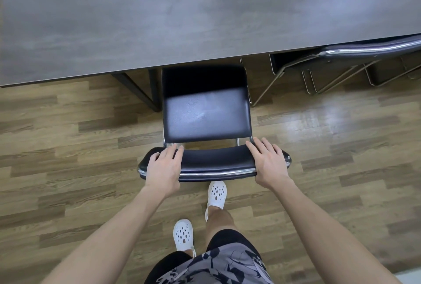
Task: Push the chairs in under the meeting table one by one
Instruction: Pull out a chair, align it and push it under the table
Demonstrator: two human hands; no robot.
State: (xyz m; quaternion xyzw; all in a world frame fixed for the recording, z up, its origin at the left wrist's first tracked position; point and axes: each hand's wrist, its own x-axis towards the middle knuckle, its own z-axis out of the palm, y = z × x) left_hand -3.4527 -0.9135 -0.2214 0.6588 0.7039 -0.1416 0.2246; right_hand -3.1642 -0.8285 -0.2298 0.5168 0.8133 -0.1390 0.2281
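Observation:
A black padded chair with a chrome frame stands in front of me, its seat (pixel 206 115) partly under the grey meeting table (pixel 159 21) at the front edge. Both of my hands lie on top of the chair's backrest (pixel 216 161). My left hand (pixel 164 166) rests on its left end and my right hand (pixel 267 163) on its right end. On both hands the fingers reach forward over the padding, fairly straight and spread.
A second black chair (pixel 355 52) sits tucked under the table to the right, its chrome legs showing. A dark table leg (pixel 145 92) stands just left of the seat. Wood-look flooring lies all around, and my feet in white clogs (pixel 216 193) are right behind the chair.

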